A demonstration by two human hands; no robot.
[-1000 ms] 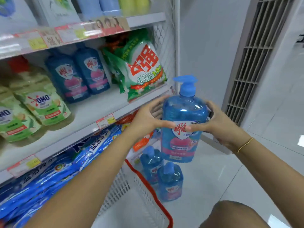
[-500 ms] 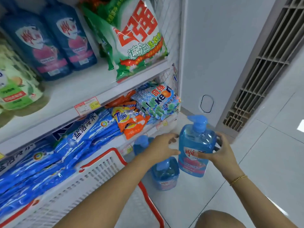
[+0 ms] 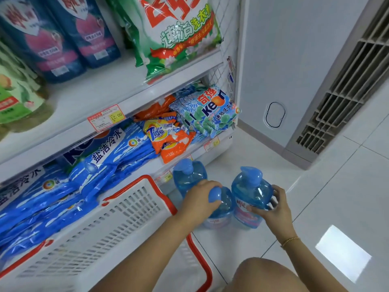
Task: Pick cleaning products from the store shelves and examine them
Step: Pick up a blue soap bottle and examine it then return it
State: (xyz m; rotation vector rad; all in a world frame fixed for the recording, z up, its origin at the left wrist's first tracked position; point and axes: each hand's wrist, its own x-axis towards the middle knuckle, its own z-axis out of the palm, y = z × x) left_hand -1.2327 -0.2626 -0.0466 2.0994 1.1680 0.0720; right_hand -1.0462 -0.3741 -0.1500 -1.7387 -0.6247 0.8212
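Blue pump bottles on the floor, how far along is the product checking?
Seemingly done: one pump bottle is set down, the right-hand grip holding it. In hand: the left-hand grip holds the middle bottle by its pump. Left: Tide bags untouched.

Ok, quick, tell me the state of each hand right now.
Left hand: curled round the middle pump bottle at its pump.
Right hand: gripping the right pump bottle.

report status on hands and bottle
Right hand grips the bottle, low by the floor. Left hand curled round the pump of a second bottle. Behind them a third bottle; basket at left, neither in the way.
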